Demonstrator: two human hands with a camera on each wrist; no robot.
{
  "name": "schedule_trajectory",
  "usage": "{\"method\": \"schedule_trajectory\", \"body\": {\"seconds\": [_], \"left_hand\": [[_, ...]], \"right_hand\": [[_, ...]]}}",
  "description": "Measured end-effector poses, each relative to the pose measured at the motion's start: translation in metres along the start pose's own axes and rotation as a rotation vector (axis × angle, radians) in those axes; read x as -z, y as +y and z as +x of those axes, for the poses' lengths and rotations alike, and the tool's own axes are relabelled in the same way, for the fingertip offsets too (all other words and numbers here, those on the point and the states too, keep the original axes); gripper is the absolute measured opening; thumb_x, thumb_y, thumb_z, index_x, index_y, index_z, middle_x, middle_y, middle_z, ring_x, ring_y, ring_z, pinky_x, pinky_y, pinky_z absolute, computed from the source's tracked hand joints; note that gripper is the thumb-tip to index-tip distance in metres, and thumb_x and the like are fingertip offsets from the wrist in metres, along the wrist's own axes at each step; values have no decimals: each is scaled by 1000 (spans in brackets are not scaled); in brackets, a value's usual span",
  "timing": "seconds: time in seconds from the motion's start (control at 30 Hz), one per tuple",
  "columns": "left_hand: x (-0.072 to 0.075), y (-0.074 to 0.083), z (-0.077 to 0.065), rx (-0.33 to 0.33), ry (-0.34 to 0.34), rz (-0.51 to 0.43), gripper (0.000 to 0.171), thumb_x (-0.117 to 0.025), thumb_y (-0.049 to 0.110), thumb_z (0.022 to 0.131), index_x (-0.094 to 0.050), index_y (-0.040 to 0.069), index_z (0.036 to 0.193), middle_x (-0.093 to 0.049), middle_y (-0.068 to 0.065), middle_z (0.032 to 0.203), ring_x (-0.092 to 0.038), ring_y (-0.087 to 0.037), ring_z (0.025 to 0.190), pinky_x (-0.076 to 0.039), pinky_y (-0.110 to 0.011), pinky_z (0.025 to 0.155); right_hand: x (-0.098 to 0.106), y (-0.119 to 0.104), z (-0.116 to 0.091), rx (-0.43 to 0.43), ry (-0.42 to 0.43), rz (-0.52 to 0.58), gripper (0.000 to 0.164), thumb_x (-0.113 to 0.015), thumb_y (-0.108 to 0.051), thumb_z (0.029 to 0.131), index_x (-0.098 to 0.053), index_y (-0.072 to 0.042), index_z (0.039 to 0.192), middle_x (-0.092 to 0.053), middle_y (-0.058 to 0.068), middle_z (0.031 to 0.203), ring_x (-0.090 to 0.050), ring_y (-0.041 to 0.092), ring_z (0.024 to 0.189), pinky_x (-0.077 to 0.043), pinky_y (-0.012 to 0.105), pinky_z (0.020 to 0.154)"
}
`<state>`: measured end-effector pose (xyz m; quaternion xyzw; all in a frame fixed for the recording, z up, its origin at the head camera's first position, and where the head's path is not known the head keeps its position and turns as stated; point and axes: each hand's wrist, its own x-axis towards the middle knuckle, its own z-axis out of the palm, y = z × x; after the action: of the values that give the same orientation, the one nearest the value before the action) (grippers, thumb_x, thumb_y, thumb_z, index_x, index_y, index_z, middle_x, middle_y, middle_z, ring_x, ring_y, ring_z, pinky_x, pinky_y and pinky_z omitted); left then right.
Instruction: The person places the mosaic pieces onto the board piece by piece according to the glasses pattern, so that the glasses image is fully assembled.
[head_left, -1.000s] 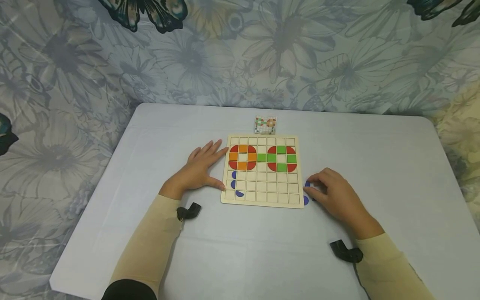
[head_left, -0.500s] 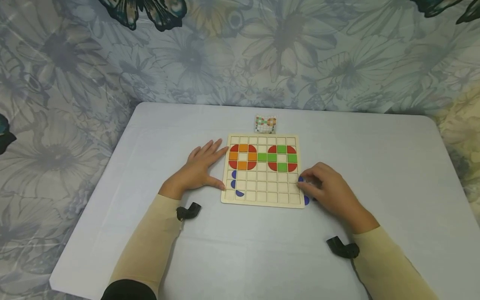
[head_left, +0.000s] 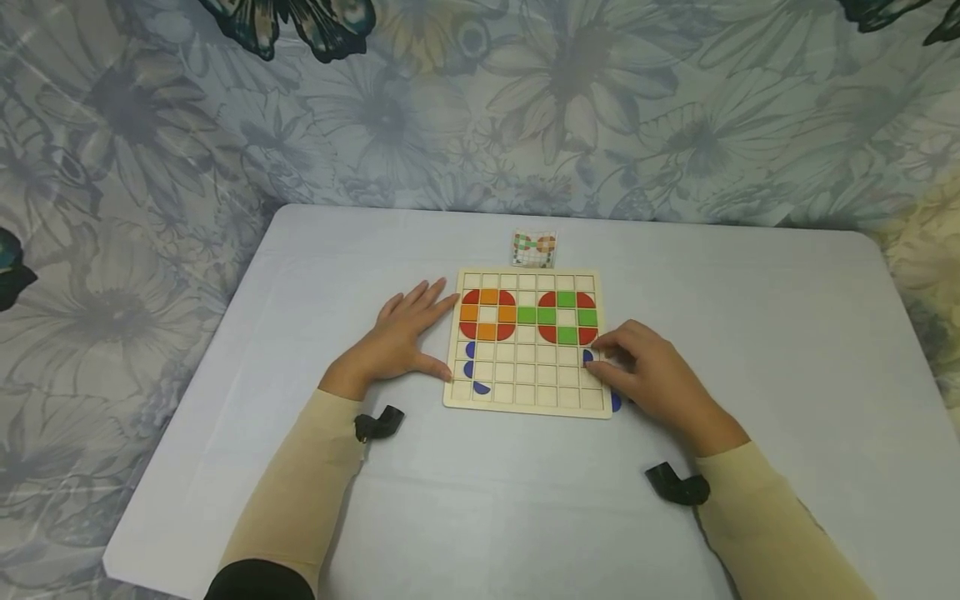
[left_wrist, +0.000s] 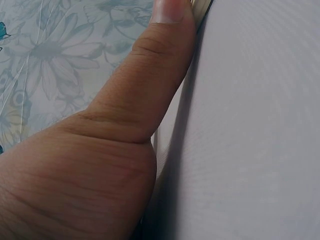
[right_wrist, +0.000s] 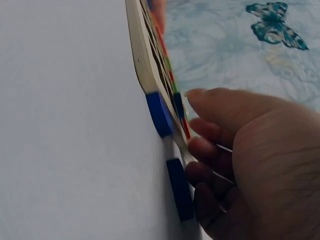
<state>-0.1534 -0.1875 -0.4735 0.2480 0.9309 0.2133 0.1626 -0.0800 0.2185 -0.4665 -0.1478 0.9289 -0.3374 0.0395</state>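
Note:
A pale square grid board [head_left: 525, 397] lies on the table, with red, orange and green tiles forming two ring shapes joined by green squares. Three blue rounded tiles [head_left: 481, 388] sit at its lower left. My left hand [head_left: 393, 337] spreads its fingers along the board's left edge, index fingertip and thumb [left_wrist: 135, 75] right at the rim. My right hand [head_left: 660, 375] pinches a blue rounded tile [head_left: 588, 356] between thumb and index finger, over the right-hand column just under a red corner tile. In the right wrist view that tile [right_wrist: 179, 105] shows by the thumb tip.
Blue tiles [right_wrist: 159, 114] lie on the table along the board's right side, one showing at the lower right corner [head_left: 617, 402]. A small pattern card [head_left: 534, 249] rests behind the board. White table [head_left: 495, 500] surrounds it, with a floral wall covering [head_left: 465, 125] behind.
My right hand has moved left from beside the board onto its right column, bringing the blue rounded tile with it. The left hand has stayed in place.

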Motion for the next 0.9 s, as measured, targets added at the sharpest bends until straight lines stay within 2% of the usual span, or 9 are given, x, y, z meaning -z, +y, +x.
{"method": "schedule_trajectory", "body": {"seconds": [0.2,0.63,0.9], "left_hand": [[-1,2,1,-3,-4,5,134,-94,70,71,-23,27,177,0,4,182,10,-18,165,6,-51,130],[3,6,-1,11,-11,-7,134,-95,68,71,-24,26,177,0,4,182,10,-18,165,8,-49,130],[3,4,-2,3,-5,-7,135,-94,70,70,-24,27,177,0,4,182,10,-19,165,7,-50,130]], "right_hand": [[3,2,-5,8,14,6,11,-80,-9,99,-78,-7,109,-66,4,104,-57,23,94,-52,44,83],[-2,-3,-3,3,10,-49,19,-85,-17,97,-79,-7,111,-61,3,99,-53,22,90,-48,40,75],[1,-8,-2,-1,9,-50,19,-82,-15,99,-79,-4,114,-62,4,99,-54,23,91,-50,41,76]]}}
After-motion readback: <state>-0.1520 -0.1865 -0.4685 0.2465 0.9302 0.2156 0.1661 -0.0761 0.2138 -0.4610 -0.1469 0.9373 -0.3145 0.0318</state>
